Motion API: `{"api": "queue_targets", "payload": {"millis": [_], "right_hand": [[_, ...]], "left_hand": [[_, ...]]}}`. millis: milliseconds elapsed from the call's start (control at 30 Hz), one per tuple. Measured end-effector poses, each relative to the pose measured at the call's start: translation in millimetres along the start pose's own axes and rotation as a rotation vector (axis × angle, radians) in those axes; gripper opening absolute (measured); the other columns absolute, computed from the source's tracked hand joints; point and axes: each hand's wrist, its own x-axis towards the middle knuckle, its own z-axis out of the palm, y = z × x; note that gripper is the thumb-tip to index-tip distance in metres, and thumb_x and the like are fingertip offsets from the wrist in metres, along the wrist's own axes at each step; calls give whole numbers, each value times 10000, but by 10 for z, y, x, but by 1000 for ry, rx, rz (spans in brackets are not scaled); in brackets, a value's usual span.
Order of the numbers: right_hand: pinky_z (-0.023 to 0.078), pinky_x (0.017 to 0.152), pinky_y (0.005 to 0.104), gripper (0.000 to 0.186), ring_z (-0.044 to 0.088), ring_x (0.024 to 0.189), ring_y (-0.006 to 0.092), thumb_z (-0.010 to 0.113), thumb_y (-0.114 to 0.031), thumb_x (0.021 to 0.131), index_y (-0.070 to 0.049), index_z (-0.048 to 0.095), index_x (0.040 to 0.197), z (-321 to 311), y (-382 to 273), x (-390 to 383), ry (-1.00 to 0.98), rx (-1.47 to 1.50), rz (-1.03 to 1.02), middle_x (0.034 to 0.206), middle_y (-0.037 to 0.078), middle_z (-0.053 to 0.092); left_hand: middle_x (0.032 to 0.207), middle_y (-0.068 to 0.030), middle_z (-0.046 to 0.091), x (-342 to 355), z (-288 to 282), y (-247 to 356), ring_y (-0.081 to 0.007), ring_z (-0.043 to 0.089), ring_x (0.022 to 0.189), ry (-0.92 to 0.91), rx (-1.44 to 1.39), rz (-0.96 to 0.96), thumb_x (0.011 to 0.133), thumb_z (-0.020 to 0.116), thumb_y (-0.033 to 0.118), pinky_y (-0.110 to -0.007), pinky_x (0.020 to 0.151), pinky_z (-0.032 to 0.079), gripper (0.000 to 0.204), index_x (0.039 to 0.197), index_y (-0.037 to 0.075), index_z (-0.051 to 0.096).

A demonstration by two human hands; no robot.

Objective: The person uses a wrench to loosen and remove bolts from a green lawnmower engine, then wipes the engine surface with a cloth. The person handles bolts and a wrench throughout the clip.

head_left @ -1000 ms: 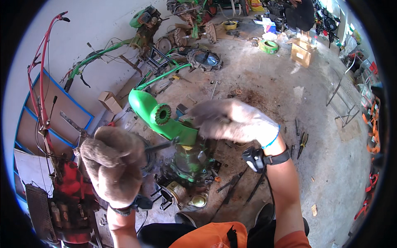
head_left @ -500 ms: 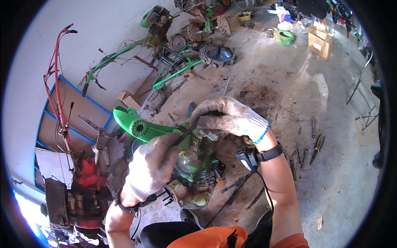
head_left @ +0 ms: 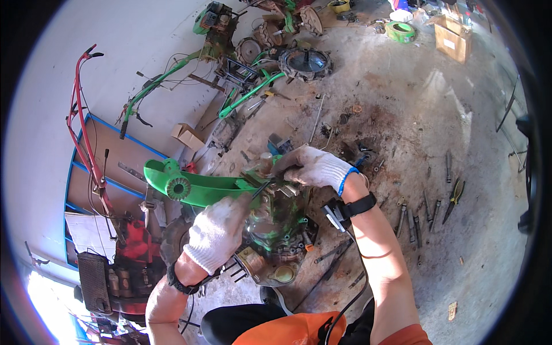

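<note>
In front of me stands a greasy, green-painted gearbox (head_left: 270,221) of a small tiller-type machine. A bright green curved bracket (head_left: 215,192) with a round toothed hub runs from its top toward the left. My left hand (head_left: 217,233), in a white knitted glove, is closed at the bracket's right end on a thin dark rod (head_left: 262,188), whose tip points up and right. My right hand (head_left: 313,167), in a dirt-stained glove with a blue cuff, sits over the top of the gearbox. Its fingers are curled down and pressed together; whatever they grip is hidden.
To the right on the concrete floor lie yellow-handled pliers (head_left: 455,198) and several sockets and bars (head_left: 411,224). A red-handled machine (head_left: 123,247) stands left. Farther off are a wheel (head_left: 305,62), a green bar (head_left: 253,95) and a cardboard box (head_left: 452,40).
Both hands have come down closer to the gearbox top, the right one lower and slightly outward. More of the green bracket and gearbox top shows. The view has shifted a little.
</note>
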Motion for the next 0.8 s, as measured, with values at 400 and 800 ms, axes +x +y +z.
{"api": "queue_targets", "payload": {"millis": [400,800], "right_hand": [[597,906,421,331,775,996,313,727,-195,984,-108,824,1288,0,-129,88,-105,12,154,1088,178,823],[575,771,369,308,668,806,174,752,-148,1028,-141,816,1330,-58,-296,89,-157,-73,134,927,78,778]], "left_hand": [[1000,-186,691,11,-163,-36,-429,726,840,-38,50,17,912,691,0,-519,709,607,519,1428,60,682],[982,-201,716,94,-166,8,-431,739,849,-45,-12,-68,915,723,1,-510,736,602,415,1329,38,725]]}}
